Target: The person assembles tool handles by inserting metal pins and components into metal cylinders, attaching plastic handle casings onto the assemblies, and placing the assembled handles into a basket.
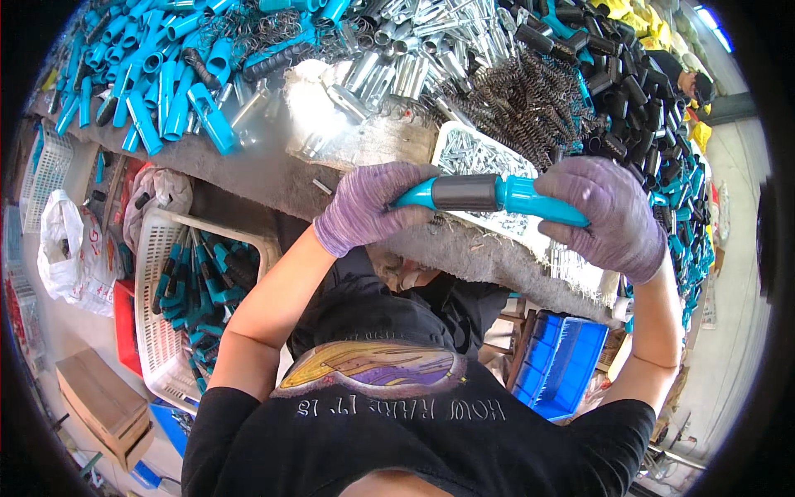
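Far left, a white basket (157, 331) below the bench held finished blue-and-black handles. Up on the bench (248, 170), loose blue tubes (166, 91) were piled beside metal parts (397, 74) and springs (522, 91). The left hand (368, 207) was clamped round one end of a blue handle with a grey sleeve (489, 195), held level just above the bench edge; the right hand (609, 211) was wrapped tight on the other end. Looked like the sleeve-fitting step to me. Next move probably wanted a firm push or twist, keeping both ends in line.
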The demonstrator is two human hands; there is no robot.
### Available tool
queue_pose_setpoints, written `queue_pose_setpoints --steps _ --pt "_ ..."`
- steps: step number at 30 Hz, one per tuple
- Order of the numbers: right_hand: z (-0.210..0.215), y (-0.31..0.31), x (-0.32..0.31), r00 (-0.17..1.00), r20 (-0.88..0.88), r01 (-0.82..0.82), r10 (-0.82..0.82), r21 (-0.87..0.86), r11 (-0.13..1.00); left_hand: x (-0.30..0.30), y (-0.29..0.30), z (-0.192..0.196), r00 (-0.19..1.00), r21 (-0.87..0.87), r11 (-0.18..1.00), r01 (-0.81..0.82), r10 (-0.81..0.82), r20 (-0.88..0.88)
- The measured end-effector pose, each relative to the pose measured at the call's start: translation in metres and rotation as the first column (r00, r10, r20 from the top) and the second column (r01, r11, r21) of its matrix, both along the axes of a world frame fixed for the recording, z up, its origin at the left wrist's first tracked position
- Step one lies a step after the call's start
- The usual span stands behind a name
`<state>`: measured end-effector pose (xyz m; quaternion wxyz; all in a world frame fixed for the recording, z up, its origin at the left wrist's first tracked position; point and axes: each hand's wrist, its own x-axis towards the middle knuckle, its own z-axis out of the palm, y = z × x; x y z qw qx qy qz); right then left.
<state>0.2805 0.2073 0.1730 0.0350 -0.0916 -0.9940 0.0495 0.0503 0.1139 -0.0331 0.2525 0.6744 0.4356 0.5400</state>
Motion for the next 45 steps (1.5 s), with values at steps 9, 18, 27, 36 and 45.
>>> queue_pose_setpoints --steps 9,18,27,36,45 --pt "0.0 -0.014 -0.007 0.872 0.172 0.483 -0.458 -0.452 0.75 0.009 -0.021 0.011 0.988 -0.168 0.975 -0.148 0.152 0.014" --pt "-0.009 -0.017 0.003 0.817 0.263 0.564 -0.513 -0.55 0.616 0.016 -0.025 0.014 0.962 -0.121 0.983 -0.138 0.103 -0.254" --pt "-0.008 -0.026 0.005 0.827 0.249 0.548 -0.503 -0.555 0.626 0.016 -0.031 0.012 0.989 -0.027 0.993 -0.116 0.113 -0.099" --pt "-0.083 -0.047 0.069 0.6 0.44 0.485 -0.668 -0.864 -0.132 0.033 -0.026 0.038 0.667 -0.129 0.982 -0.139 -0.004 -0.745" --pt "-0.014 -0.038 0.07 0.715 -0.353 0.159 -0.603 -0.758 0.632 0.066 -0.029 0.061 0.804 -0.632 0.775 0.019 -0.388 -0.451"
